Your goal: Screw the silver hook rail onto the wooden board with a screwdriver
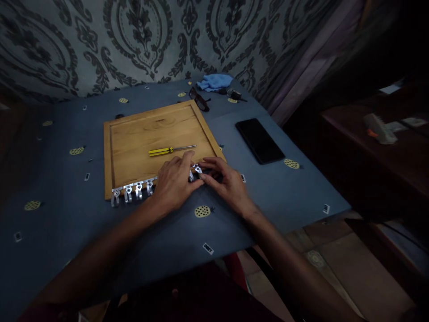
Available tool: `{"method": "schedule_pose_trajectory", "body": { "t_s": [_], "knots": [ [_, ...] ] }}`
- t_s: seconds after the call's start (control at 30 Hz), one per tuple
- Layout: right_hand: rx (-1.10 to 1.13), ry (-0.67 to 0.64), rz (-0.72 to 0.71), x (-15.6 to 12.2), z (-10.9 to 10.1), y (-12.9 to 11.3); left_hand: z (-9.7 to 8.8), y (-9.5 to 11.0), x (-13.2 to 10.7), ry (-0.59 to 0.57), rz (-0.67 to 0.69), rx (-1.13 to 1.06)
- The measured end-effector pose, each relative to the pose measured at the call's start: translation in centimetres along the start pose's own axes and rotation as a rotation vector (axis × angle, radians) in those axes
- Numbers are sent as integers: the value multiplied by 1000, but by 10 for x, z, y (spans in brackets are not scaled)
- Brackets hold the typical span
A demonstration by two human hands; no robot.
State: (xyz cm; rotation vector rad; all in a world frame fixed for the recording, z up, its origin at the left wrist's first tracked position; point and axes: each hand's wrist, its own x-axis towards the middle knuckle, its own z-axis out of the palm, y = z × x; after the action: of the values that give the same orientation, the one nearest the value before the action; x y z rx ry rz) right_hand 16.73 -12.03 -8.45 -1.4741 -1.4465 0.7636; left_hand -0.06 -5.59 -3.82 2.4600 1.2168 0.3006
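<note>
A metal hook rail (pixel 139 190) with several shiny hooks lies along the near edge of a framed wooden panel (pixel 134 143). My left hand (pixel 176 179) is closed over the middle of the rail, covering some hooks. At the rail's right end, my right hand (pixel 228 181) curls round the last hook, thumb in front and fingers behind. Both thumbs almost meet there. On the panel just beyond my left hand rests a screwdriver (pixel 161 152) with a yellow handle, its shaft pointing right.
A black phone (pixel 259 141) lies right of the panel on the blue tablecloth (pixel 134 250). Sunglasses (pixel 199 99), keys (pixel 233 94) and a blue cloth (pixel 214 82) are behind it. A patterned curtain (pixel 140 40) hangs along the back edge. The table's right edge drops to a tiled floor.
</note>
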Motion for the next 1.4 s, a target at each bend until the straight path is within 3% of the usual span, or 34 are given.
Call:
{"method": "schedule_pose_trajectory", "body": {
  "t_s": [0.47, 0.7, 0.93, 1.4],
  "knots": [
    [15, -15, 32, 0, -1, -2, 2, 0, 1, 20, 8, 9],
    [-31, 16, -78, -4, -4, -6, 1, 1, 1, 38, 12, -6],
    [-121, -87, -152, -5, -4, -11, -2, 3, 2, 12, 6, -4],
    [-162, -70, -111, -6, -6, -12, -4, 3, 3, 1, 9, 6]
  ]
}}
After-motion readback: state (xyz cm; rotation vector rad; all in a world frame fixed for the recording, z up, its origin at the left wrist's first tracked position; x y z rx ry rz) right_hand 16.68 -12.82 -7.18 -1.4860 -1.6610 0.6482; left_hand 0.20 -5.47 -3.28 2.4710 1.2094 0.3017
